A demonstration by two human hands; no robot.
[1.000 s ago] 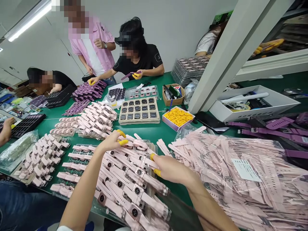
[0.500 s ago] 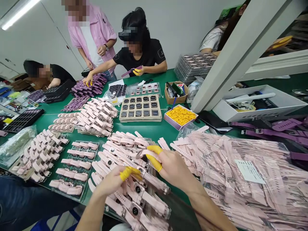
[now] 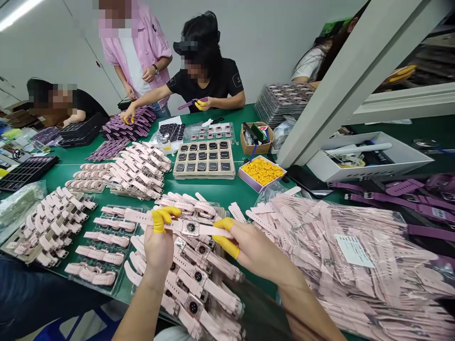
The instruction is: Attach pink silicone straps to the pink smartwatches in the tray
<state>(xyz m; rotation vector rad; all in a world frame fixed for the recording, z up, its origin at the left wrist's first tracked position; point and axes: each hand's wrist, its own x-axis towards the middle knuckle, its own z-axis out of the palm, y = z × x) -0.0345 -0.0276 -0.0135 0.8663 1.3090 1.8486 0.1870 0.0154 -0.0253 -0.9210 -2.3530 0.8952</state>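
Between my hands a smartwatch point(image 3: 191, 228) with a pale pink strap is stretched out, the back of its case with a dark round sensor facing me. My left hand point(image 3: 159, 244), yellow covers on its fingertips, is closed on the strap left of the case. With yellow-tipped thumb and finger, my right hand point(image 3: 249, 241) pinches the strap's right part. Just below lies a stack of similar pink-strapped watches point(image 3: 199, 274), several with their sensors up; my forearms partly hide it.
Plastic-wrapped pink straps point(image 3: 327, 255) lie to the right. Trays of pink watches point(image 3: 103, 255) stand left. Ahead are a tray of dark square pieces point(image 3: 204, 175) and a box of yellow finger covers point(image 3: 263, 171). A white post point(image 3: 320, 90) rises at right. A co-worker point(image 3: 209, 80) sits opposite.
My left hand has risen from the stack, and the watch now spans both hands. My right hand keeps its pinch on a pink strap. The whole view has shifted slightly.
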